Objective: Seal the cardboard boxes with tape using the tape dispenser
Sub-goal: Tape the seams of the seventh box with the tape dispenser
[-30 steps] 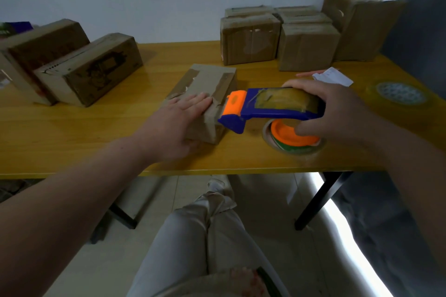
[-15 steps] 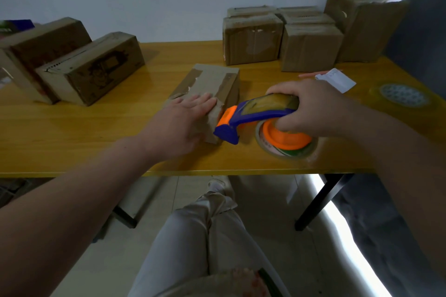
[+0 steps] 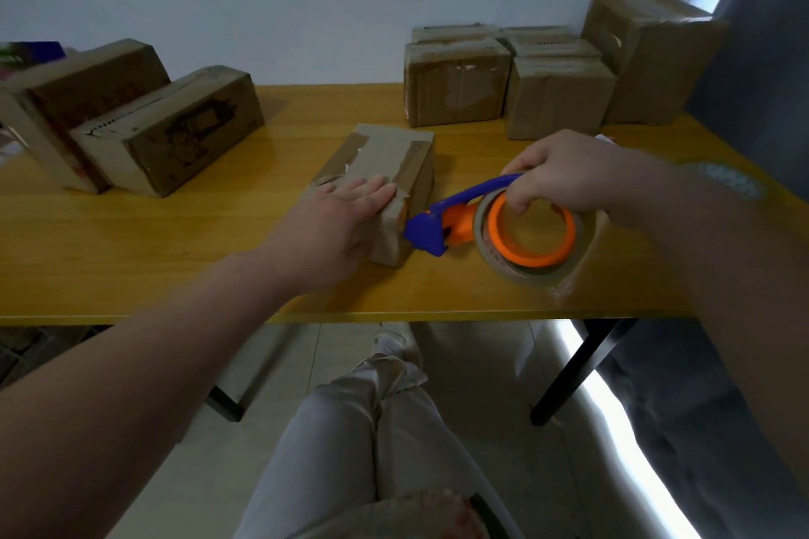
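**Taping boxes: dispenser nose parked at the box corner**

Far left, two long boxes (image 3: 166, 131) sit side by side at an angle, well back from the front edge of the table (image 3: 131, 258). A wide strip of yellow tabletop shows between them and the box in the middle, so there's plenty of room on that side.

The left hand (image 3: 332, 227) lies flat on the near end of the box (image 3: 385, 162), fingers straight and pressing down on the top by the near right edge. The box lies at an angle, with old tape strips along both long top edges.

Just right of it, the blue nose of the tape dispenser (image 3: 442, 227) sits right up against the box's near right corner, low on the side face. The right hand (image 3: 569, 175) is wrapped round the dispenser's handle, with a finger hooked into the orange hub of the tape roll (image 3: 534, 232). The roll is tipped so its face points up at the camera. I can't tell if it's resting on the wood.

Behind that hand, the stacked boxes (image 3: 455, 87) crowd the back right corner. A spare roll (image 3: 722, 179) lies near the right edge.
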Motion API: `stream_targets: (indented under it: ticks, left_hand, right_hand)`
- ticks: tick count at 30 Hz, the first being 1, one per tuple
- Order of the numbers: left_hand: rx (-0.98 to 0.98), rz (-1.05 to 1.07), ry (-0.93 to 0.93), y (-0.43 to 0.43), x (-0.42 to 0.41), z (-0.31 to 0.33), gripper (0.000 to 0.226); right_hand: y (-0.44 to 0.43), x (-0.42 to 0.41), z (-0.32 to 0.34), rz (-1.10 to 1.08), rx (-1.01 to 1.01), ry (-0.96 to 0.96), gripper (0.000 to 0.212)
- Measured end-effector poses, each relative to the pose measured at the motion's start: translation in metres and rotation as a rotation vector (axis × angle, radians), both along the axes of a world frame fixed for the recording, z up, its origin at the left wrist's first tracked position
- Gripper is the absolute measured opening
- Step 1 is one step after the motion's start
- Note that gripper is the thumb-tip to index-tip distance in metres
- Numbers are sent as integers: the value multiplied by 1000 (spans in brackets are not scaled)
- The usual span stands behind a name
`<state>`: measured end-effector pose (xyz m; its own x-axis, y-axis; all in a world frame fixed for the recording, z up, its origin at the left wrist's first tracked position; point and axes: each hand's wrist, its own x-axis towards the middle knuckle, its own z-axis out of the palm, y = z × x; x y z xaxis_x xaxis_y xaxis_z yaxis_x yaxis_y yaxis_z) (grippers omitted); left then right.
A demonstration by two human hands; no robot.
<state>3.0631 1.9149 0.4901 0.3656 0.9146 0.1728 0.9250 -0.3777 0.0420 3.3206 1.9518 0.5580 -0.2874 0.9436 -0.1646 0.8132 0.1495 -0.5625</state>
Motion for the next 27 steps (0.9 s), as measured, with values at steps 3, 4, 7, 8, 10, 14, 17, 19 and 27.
stream_targets:
  ticks: [3, 4, 7, 8, 10, 14, 17, 19, 27]
  left_hand:
    - [11, -13, -2, 0, 0, 1, 76]
    - [13, -14, -2, 0, 0, 1, 75]
    - [19, -14, -8, -1, 0, 1, 73]
    - [20, -19, -9, -1, 0, 1, 72]
    - [27, -22, -15, -1, 1, 0, 70]
    - [33, -10, -28, -1, 1, 0, 67]
    - [10, -11, -20, -1, 0, 0, 66]
    - [-18, -25, -31, -1, -1, 2, 63]
    - [52, -78, -254, -11, -4, 6, 42]
  right_hand:
    - [2, 4, 2, -11, 57, -264, 41]
    - [3, 7, -1, -19, 85, -313, 44]
    - [8, 15, -11, -126, 220, -199, 65]
    - [8, 16, -16, -183, 297, -163, 76]
    - [11, 17, -29, -279, 431, -141, 90]
    - [10, 6, -64, -222, 525, -250, 62]
    - [7, -2, -84, -151, 438, -348, 60]
    - [4, -6, -90, -124, 453, -435, 57]
    - [-16, -62, -70, 195, 694, -118, 15]
